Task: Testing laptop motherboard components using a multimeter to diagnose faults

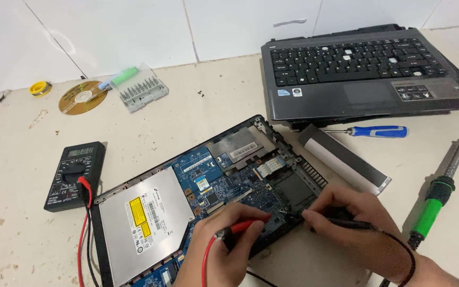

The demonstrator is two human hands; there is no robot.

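While both hands rest low on the open laptop base [208, 186], each one pinches a thin probe; the left hand [224, 242] has its fingers pressed together around the red probe [245, 227], and the right hand [357, 223] has its fingers closed around the black probe [341, 222]; both probe tips meet the blue circuit board [224, 183] near the bottom right edge of the laptop base, very close to each other; a red wire [206, 260] runs down from the red probe past the left wrist; a black wire loops around the right wrist; inside the laptop base, on its left side, sits a flat silver disc drive [142, 223] with a yellow sticker; just left of the laptop base lies a black meter [74, 174] with red and black leads plugged in; far up and left of the laptop base are a gold disc [82, 96], a small yellow roll [40, 88] and a clear box of screwdriver bits [143, 90]; above and right of the laptop base lies a grey keyboard top [367, 74]; just right of the laptop base are a long grey and white strip [343, 157] and a blue screwdriver [378, 131]; further right lies a soldering iron [439, 194] with a green handle.
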